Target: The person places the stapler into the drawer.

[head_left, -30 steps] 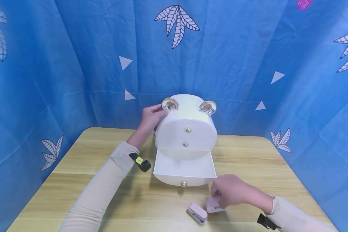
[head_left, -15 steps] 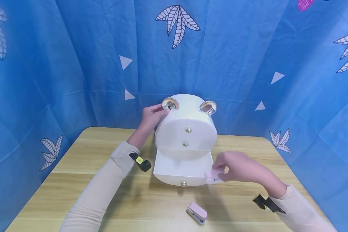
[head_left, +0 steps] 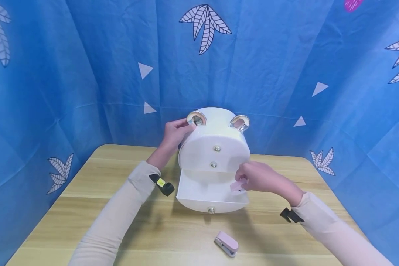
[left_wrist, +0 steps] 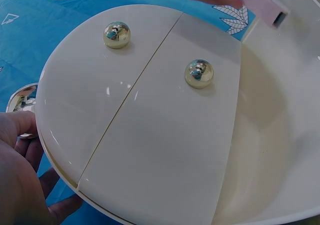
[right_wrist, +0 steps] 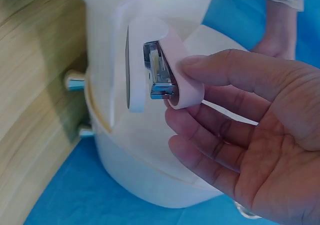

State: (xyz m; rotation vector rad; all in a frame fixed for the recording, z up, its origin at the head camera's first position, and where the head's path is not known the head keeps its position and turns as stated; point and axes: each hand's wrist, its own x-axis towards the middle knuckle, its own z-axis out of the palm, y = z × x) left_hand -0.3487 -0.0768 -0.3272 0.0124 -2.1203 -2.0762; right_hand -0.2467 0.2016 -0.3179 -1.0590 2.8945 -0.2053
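A white drawer box (head_left: 204, 149) with two shiny ears stands on the table, its bottom drawer (head_left: 203, 186) pulled out. My left hand (head_left: 175, 135) holds the box at its left ear, thumb at the ear and fingers at the side, as the left wrist view shows. Over the right part of the drawer my right hand (head_left: 257, 176) pinches a small pink and white stapler (right_wrist: 184, 87) between thumb and fingers. Its metal inner part shows in the right wrist view. A second pink and white stapler (head_left: 227, 244) lies on the table in front of the drawer.
Two upper drawers with round shiny knobs (head_left: 217, 148) are closed. The wooden table (head_left: 113, 177) is enclosed at the back and sides by blue patterned cloth (head_left: 119, 66). The drawer's raised front (head_left: 194, 205) faces the person.
My right hand has lifted its stapler from the table beside the other one and carried it forward over the drawer. My left hand stays at the box's ear.
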